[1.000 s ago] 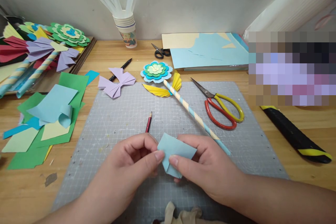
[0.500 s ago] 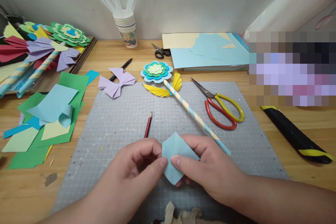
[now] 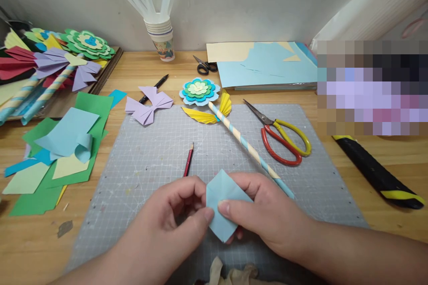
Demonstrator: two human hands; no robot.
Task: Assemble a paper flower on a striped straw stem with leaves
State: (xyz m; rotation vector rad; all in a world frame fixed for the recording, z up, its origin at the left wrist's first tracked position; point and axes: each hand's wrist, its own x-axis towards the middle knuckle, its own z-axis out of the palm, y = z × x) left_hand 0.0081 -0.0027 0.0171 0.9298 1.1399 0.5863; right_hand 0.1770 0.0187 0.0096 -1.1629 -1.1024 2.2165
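A small light-blue sheet of folded paper is held up over the grey cutting mat, with creases meeting near its middle. My left hand pinches its left edge, thumb in front. My right hand grips the right side, thumb pressed on the face and fingers behind. Just beyond my left hand lies a dark red pencil. Past my right hand rests a paper flower with yellow pleated leaves and a blue-and-cream striped stem.
Red-and-yellow-handled scissors lie on the mat's right. A purple folded paper piece sits over a black pen. Paper scraps cover the left. Behind stand paper cups, small black scissors and blue paper. A black-yellow tool lies right.
The blue paper has tilted slightly and its lower tip sits a little lower. My left thumb has shifted slightly down along its edge. Everything else lies as before.
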